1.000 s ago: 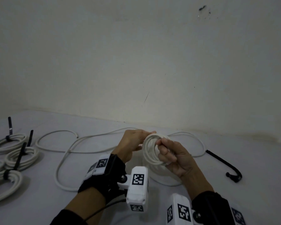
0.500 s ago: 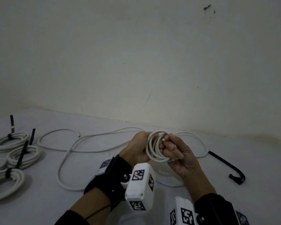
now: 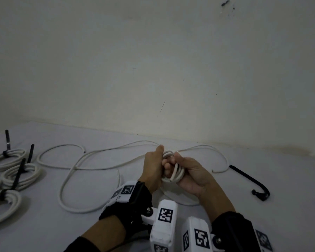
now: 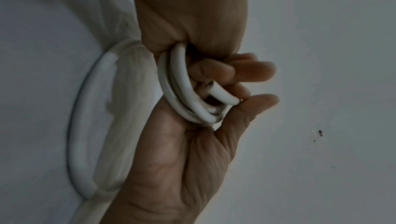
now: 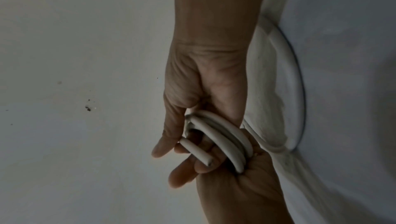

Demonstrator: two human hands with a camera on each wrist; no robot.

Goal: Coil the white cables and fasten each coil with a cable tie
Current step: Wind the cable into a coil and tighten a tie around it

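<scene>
Both hands, left hand [image 3: 153,167] and right hand [image 3: 194,176], have fingers [image 4: 253,71] curled gripping the small cable coil [image 3: 174,172] held above the table [image 3: 225,206]; keep loops stacked, tuck the loose end [image 5: 196,152], feed slack evenly.

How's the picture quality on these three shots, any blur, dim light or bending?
Head view: dim, flat light, the wall's foot bowing from the wide lens, yet the coil between both hands is readable. Left wrist view: dark, the loose cable behind smeared by blur. Right wrist view: equally dark, the cut cable end fairly sharp.
</scene>
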